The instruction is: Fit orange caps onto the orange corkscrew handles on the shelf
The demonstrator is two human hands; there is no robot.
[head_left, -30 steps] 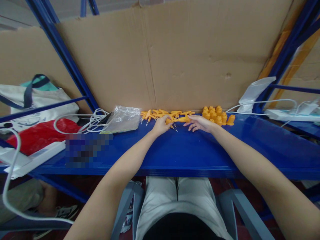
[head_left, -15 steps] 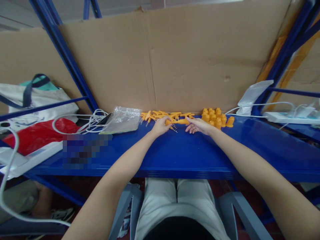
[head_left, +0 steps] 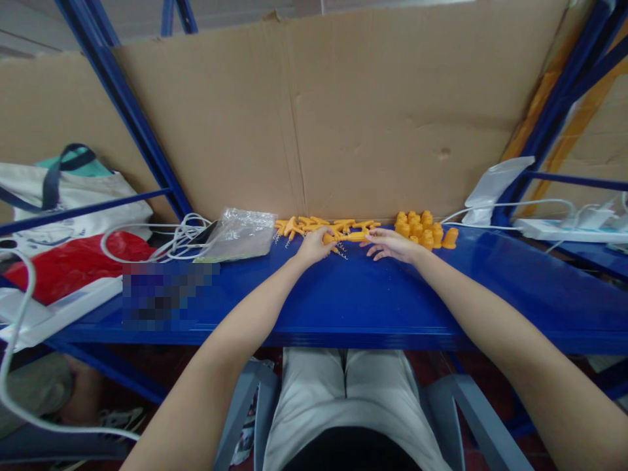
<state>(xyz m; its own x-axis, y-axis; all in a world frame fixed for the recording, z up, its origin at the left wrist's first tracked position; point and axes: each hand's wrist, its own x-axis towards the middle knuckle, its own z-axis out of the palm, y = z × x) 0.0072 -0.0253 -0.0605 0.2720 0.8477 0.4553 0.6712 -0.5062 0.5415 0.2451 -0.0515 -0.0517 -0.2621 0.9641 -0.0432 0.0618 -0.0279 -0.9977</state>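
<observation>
Left hand (head_left: 314,245) first: my fingers are curled shut around one end of an orange T-shaped piece (head_left: 349,237), hard moulded plastic with a thin metal spiral (head_left: 341,251) hanging from it. That piece lies low on the blue shelf (head_left: 373,301), just in front of the heap of like pieces (head_left: 314,225), and spans the gap between my two hands. My right hand (head_left: 390,243) is open, fingers spread and nearly flat, with the fingertips at the piece's other end.

Just right of that hand stands a tight cluster of small orange caps (head_left: 422,229), stubby and rounded, a few of them tipped over. Left of the heap a crinkled clear plastic bag (head_left: 240,234) lies flat, and beside it is a loose tangle of white cables (head_left: 161,239).

The shelf is glossy painted steel with a straight, rolled front edge. A creased cardboard sheet (head_left: 373,118) walls off the back right behind the orange parts, so I can reach no further that way. Between my forearms and the front edge the smooth blue surface runs wide. Slanted blue posts (head_left: 127,118) close in at both sides. Far right, a white pouch (head_left: 495,186) and a power strip (head_left: 564,229) sit well apart from my hands.
</observation>
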